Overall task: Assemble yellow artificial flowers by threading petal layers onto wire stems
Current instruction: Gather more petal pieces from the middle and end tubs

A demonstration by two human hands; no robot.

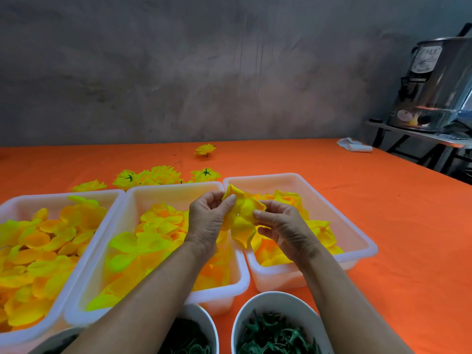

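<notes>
A yellow petal layer (241,217) hangs between both hands above the gap between the middle tray (176,190) and the right tray (332,208). My left hand (208,221) pinches its upper left edge with thumb and fingers. My right hand (283,227) pinches its right side. A tiny pale point shows near the layer's centre; no wire stem is plainly visible. All three white trays, including the left tray (51,198), hold loose yellow petals. Finished yellow flowers (158,176) lie beyond the trays, and one flower (205,149) lies farther back.
Two white bowls (278,300) (204,318) with green plastic parts sit at the near edge. An orange cloth (383,200) covers the table. A white roll (353,146) lies at the far right. A steel urn (434,83) stands on a side shelf.
</notes>
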